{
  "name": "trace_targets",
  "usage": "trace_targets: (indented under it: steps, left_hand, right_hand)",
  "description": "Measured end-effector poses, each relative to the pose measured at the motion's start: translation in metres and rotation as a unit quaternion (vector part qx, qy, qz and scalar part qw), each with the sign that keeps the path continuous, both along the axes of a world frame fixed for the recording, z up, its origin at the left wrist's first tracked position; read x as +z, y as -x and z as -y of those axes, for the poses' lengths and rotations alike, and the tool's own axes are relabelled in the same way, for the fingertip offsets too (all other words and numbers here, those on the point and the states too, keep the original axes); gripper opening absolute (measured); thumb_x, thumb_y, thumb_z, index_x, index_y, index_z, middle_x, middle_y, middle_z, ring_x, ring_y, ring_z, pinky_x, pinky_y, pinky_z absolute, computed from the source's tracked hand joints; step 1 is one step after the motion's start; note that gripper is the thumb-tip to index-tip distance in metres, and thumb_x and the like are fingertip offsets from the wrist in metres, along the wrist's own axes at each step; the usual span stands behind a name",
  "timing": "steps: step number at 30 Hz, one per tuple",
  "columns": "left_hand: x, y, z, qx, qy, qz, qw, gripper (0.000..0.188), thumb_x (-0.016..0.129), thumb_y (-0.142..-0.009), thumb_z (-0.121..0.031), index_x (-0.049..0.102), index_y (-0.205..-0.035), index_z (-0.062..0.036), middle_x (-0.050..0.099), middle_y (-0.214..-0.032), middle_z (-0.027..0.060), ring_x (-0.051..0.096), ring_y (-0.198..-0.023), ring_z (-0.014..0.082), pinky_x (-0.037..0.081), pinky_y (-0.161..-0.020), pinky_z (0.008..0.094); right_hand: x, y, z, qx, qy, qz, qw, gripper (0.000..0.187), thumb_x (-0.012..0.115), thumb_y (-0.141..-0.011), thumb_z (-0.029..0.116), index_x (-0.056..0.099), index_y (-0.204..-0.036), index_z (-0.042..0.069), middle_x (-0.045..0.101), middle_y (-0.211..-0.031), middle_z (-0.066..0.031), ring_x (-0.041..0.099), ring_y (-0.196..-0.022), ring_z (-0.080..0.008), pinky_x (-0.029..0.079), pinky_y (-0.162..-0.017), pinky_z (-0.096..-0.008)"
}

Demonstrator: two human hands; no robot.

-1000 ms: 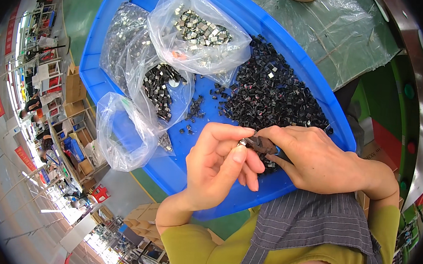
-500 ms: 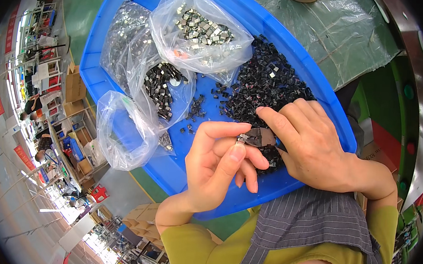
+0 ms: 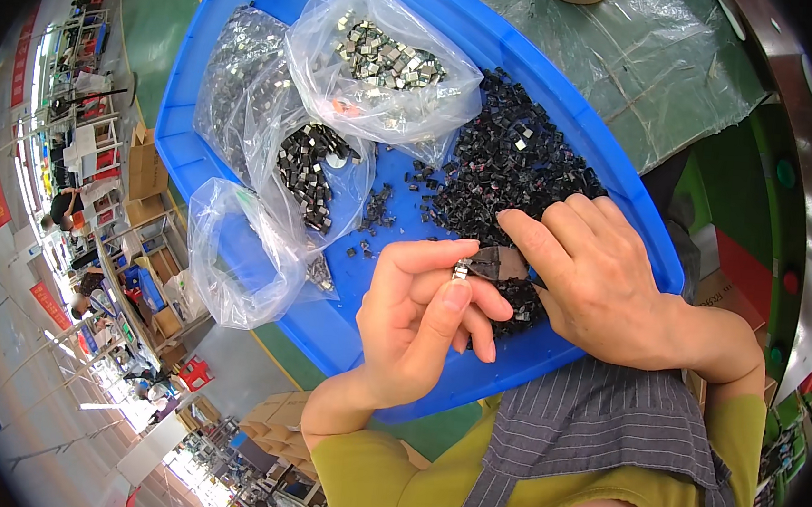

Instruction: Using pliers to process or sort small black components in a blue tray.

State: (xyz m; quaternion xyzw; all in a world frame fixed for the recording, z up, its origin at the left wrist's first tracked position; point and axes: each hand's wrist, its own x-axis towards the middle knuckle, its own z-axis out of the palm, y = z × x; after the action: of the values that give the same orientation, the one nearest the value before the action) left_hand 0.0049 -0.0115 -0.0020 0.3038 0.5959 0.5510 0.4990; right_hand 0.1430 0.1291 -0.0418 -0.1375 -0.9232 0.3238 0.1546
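Fingers of the left hand come together at thumb and forefinger, pinching a small silvery piece above the near part of the blue tray; the other left fingers curl loosely. The right hand is poised over the tray's near right side, thumb and forefinger well apart, the rest bent; whether it has hold of anything I cannot tell. Between the two hands, above the tray, a dark brown piece extends from beside the silvery one toward the right hand; its kind is unclear. Just beside the tray's near edge is a dark striped apron over a yellow-green shirt.

Inside the tray, a broad heap of small black parts covers the right side, with loose parts scattered mid-tray. Along the tray's left side, a clear bag gapes by the rim; farther up, another holds black pieces with silvery faces, and an open bag near the tray's far end contains silvery blocks.

Beyond the tray's right wall, clear film covers a green surface. Well left of the tray are a red stool and cardboard boxes.
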Motion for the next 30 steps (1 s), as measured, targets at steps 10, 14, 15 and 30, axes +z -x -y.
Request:
trace_targets:
  steps: [10, 14, 15, 30]
  left_hand:
    - [0.0015, 0.0037, 0.0003, -0.008, 0.003, 0.030, 1.000, 0.026, 0.038, -0.101, -0.007, 0.036, -0.126, 0.0011, 0.067, -0.091, 0.0169, 0.063, -0.060, 0.0125, 0.043, -0.051, 0.0187]
    - [0.0004, 0.0028, 0.0005, 0.008, 0.006, 0.023, 1.000, 0.025, 0.037, -0.101, -0.008, 0.037, -0.124, 0.0001, 0.067, -0.092, 0.0169, 0.062, -0.060, 0.0121, 0.041, -0.050, 0.0186]
    - [0.0007, 0.0022, 0.0003, 0.008, 0.006, 0.023, 1.000, 0.025, 0.037, -0.101, -0.008, 0.037, -0.124, 0.0001, 0.067, -0.092, 0.0169, 0.062, -0.060, 0.0121, 0.041, -0.050, 0.0186]
    - [-0.0058, -0.0009, -0.0008, 0.003, -0.016, -0.061, 0.998, 0.027, 0.039, -0.100, -0.004, 0.037, -0.126, 0.0021, 0.066, -0.091, 0.0182, 0.059, -0.061, 0.0098, 0.043, -0.053, 0.0189]
  right_hand:
    - [0.0004, -0.0031, -0.0004, 0.045, 0.143, 0.010, 0.989, 0.037, 0.065, -0.072, 0.005, 0.056, -0.108, 0.003, 0.051, -0.079, -0.0085, 0.054, -0.073, -0.0255, 0.042, -0.064, -0.0363]
    - [0.0015, 0.0014, -0.0001, 0.014, 0.063, -0.009, 0.998, 0.035, 0.064, -0.072, 0.005, 0.056, -0.107, 0.003, 0.050, -0.079, -0.0079, 0.052, -0.075, -0.0249, 0.040, -0.065, -0.0359]
    - [0.0015, 0.0013, 0.0001, 0.014, 0.062, -0.010, 0.998, 0.035, 0.064, -0.072, 0.005, 0.056, -0.107, 0.003, 0.050, -0.079, -0.0079, 0.052, -0.075, -0.0249, 0.040, -0.065, -0.0359]
    - [-0.0008, 0.0015, 0.0001, -0.010, -0.021, 0.000, 1.000, 0.033, 0.060, -0.072, 0.007, 0.057, -0.105, 0.001, 0.046, -0.078, -0.0080, 0.049, -0.073, -0.0242, 0.038, -0.065, -0.0355]
